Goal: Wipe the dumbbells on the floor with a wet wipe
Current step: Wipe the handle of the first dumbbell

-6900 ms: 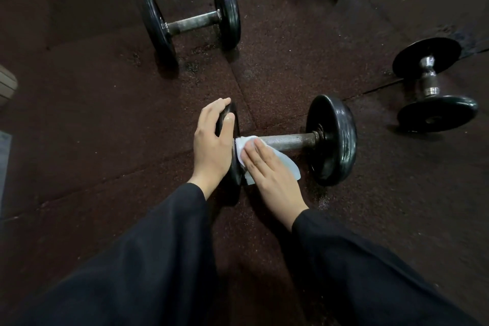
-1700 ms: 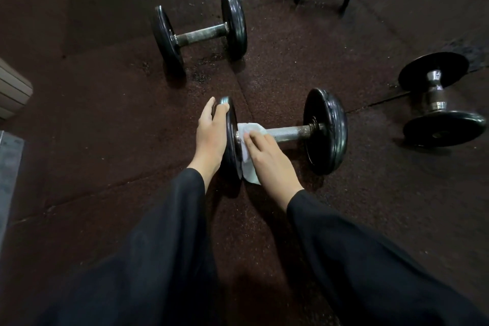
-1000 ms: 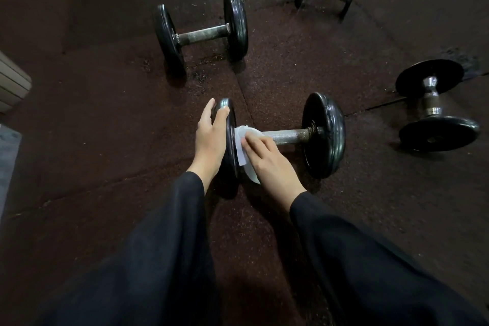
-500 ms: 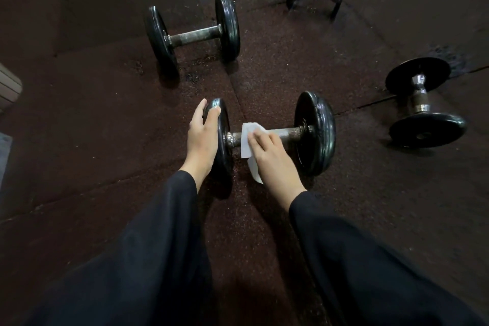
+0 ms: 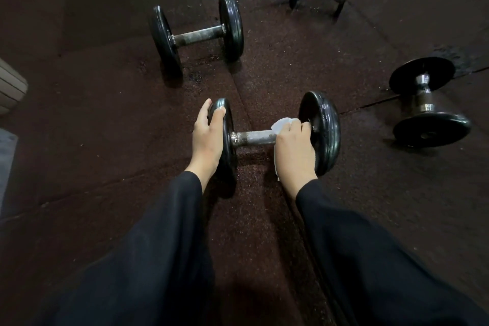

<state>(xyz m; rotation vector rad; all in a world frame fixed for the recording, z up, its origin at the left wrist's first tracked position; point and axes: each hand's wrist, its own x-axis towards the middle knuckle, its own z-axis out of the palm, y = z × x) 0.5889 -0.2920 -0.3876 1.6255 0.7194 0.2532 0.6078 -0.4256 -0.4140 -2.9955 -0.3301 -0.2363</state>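
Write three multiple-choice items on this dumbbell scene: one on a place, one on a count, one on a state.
1. Where on the bar is the wipe?
A. left end
B. middle
C. right end

2. How many dumbbells lie on the floor?
A. two
B. four
C. six

3. What is the left hand doing?
A. gripping the left plate
B. lying flat on the floor
C. holding the wipe

Key: 1 C, the right hand holds the wipe beside the right plate; 2 B, four are in view; 3 A, its thumb and fingers straddle the plate's rim.
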